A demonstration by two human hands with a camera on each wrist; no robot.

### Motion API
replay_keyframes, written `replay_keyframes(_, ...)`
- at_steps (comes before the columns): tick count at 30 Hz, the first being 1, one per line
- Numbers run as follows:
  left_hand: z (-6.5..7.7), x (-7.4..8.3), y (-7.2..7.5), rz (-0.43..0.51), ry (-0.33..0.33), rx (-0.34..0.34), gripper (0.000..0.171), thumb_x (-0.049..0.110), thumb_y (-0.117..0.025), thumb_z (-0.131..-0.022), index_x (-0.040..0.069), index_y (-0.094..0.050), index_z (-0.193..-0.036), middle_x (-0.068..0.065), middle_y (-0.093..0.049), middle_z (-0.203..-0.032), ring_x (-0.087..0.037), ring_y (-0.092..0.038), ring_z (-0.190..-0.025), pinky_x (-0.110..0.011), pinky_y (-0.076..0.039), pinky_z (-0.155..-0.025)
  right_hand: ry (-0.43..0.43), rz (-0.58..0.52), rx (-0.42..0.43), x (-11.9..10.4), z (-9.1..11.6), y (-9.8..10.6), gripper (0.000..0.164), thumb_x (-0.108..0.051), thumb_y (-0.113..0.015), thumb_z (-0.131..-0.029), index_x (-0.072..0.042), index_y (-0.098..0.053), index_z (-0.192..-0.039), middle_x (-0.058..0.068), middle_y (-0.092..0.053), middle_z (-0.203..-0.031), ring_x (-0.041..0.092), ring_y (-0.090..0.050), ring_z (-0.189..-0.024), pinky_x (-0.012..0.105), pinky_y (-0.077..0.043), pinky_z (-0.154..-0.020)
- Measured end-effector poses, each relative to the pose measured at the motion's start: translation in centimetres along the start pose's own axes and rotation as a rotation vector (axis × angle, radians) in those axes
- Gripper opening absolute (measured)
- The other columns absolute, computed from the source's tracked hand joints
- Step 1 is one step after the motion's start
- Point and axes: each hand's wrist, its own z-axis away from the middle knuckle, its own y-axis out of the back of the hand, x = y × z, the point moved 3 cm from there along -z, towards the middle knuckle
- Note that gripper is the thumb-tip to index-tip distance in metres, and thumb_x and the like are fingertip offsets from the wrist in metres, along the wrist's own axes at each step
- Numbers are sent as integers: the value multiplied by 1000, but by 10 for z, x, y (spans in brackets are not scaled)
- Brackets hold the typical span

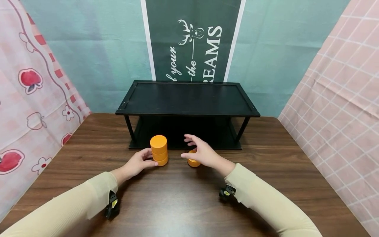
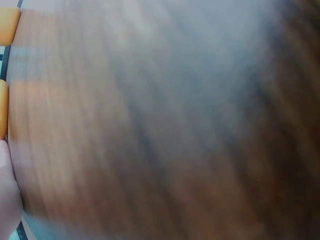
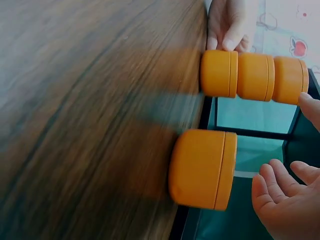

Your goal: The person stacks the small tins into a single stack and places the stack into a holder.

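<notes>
Three round orange lidded jars stand stacked on the table; the top jar point(image 1: 158, 143) and the bottom jar point(image 1: 162, 162) show in the head view. My left hand point(image 1: 133, 167) holds the stack low from the left, thumb in front, other fingers partly hidden behind. A fourth orange jar point(image 3: 202, 169) stands alone to the right. Over it hovers my right hand point(image 1: 205, 154), fingers spread and holding nothing, partly hiding that jar in the head view. In the right wrist view, one fingertip point(image 3: 307, 102) of the right hand appears close to the stack's top jar.
A black two-level rack point(image 1: 189, 98) stands just behind the jars, on the far side of the brown wooden table point(image 1: 183, 204). Cloth hangs behind and on both sides. Most of the left wrist view is blurred tabletop.
</notes>
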Motion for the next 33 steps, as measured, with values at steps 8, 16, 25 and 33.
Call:
replay_keyframes(8, -1, -1, -1, -10, -6, -9, 52, 15, -71, -84, -3, -48, -127, -17, -54, -124, -31, -50, -116, -47, -37, -100, -28, 4, 18, 14, 10, 13, 70, -25, -73, -82, -5, -37, -140, 11, -50, -131, 24, -50, -114, 44, -44, -90)
replay_keyframes(16, -1, -1, 1, 11, -11, -3, 51, 13, -71, -84, -5, -48, -125, -18, -54, -123, -32, -49, -116, -48, -36, -100, -58, 14, -2, 28, 19, 16, 70, -23, -72, -83, -1, -36, -139, 15, -49, -131, 28, -50, -115, 43, -45, -90)
replay_keyframes(25, 0, 0, 1, -17, -13, -2, 50, 15, -70, -85, -4, -48, -126, -17, -55, -123, -30, -50, -115, -47, -38, -99, -77, -9, -106, 38, 28, 9, 79, -33, -72, -82, 5, -32, -139, 21, -47, -132, 32, -50, -115, 41, -47, -88)
replay_keyframes(33, 0, 1, 0, -12, 0, 2, 50, 15, -70, -84, -3, -49, -126, -16, -55, -123, -30, -50, -115, -47, -37, -99, -89, 24, -148, 42, 30, 6, 70, -21, -73, -82, 5, -37, -136, 18, -49, -129, 29, -52, -112, 40, -47, -88)
